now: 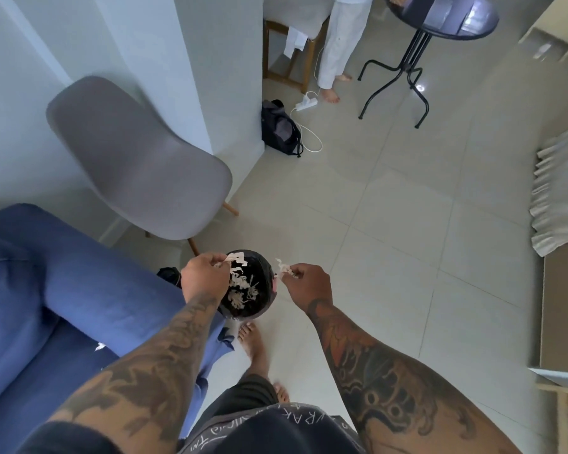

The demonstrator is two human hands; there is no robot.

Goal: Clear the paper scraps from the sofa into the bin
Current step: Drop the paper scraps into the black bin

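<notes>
Left hand (pixel 204 273) and right hand (pixel 309 283) each pinch paper scraps (pixel 236 258) over the bin (pixel 263 309) by the sofa's (pixel 79 290) front corner. Centre right grip before releasing. 1 scrap (pixel 99 346) remains on sofa.

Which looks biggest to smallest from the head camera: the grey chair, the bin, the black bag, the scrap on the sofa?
1. Grey chair
2. Bin and black bag: look alike, and the bag is farther away, so unranked
3. Scrap on the sofa
</notes>
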